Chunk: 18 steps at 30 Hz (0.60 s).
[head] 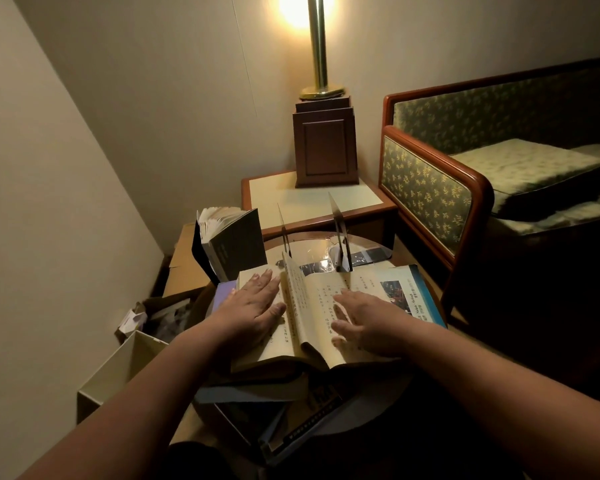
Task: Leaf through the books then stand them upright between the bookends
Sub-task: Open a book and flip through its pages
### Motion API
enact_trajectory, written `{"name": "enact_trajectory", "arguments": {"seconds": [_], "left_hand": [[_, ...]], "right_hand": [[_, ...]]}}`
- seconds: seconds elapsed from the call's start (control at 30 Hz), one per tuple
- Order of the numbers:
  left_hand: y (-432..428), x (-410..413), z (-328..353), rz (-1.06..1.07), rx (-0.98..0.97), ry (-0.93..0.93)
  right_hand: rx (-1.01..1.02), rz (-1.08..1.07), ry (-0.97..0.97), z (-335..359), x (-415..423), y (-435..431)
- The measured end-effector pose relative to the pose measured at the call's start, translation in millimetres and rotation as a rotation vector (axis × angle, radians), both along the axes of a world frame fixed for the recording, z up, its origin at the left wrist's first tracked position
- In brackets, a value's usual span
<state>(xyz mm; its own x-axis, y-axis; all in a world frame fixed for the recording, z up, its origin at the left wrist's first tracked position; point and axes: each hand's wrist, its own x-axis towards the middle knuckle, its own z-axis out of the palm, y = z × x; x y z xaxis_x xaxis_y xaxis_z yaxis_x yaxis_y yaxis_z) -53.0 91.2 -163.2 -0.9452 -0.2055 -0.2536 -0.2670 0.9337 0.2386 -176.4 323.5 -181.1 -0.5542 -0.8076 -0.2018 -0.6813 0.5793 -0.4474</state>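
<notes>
In the head view, an open book lies face up on an uneven stack of books at the near side of a round table. The left hand presses flat on the left page with its fingers straight and together. The right hand rests on the right page with its fingers spread and relaxed. Neither hand grips anything. One leaf stands up at the gutter between them. Just behind the book, two thin metal bookends stand upright and apart, with nothing between them. A dark book stands on end to their left, outside the gap, with its pages fanned at the top. The open book looks like a thick softcover with yellowed, thin paper. It is probably of moderate weight, limp in the covers and easy to crease at the leaves. It is best closed first, then pinched across the spine and fore-edge near the middle so the block does not sag open. The pile beneath is askew, so lifting straight up seems safer than sliding. The bookends look light, and the tabletop looks glossy, so a book pushed against them could shove them outward.
</notes>
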Motion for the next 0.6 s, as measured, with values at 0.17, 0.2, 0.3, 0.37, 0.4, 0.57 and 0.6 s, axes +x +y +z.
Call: {"name": "enact_trajectory", "arguments": {"seconds": [0.17, 0.2, 0.3, 0.37, 0.4, 0.57, 0.6], "left_hand": [[3, 1, 1, 0.001, -0.012, -0.003], [3, 1, 1, -0.001, -0.011, -0.004], [2, 2, -1, -0.007, -0.014, 0.004], [1, 1, -2, 0.000, -0.012, 0.008], [1, 1, -2, 0.005, -0.008, 0.009], [-6, -4, -9, 0.013, -0.005, 0.009], [-5, -5, -8, 0.011, 0.001, 0.004]], "right_hand": [[-0.334, -0.118, -0.132, 30, 15, -23], [-0.367, -0.110, -0.126, 35, 19, -29], [-0.431, -0.104, -0.057, 45, 31, -47], [-0.434, -0.117, -0.010, 48, 37, -56], [-0.418, -0.122, 0.001, 48, 38, -60], [-0.408, -0.166, -0.030, 50, 32, -61], [-0.413, -0.179, -0.030, 51, 29, -57]]}}
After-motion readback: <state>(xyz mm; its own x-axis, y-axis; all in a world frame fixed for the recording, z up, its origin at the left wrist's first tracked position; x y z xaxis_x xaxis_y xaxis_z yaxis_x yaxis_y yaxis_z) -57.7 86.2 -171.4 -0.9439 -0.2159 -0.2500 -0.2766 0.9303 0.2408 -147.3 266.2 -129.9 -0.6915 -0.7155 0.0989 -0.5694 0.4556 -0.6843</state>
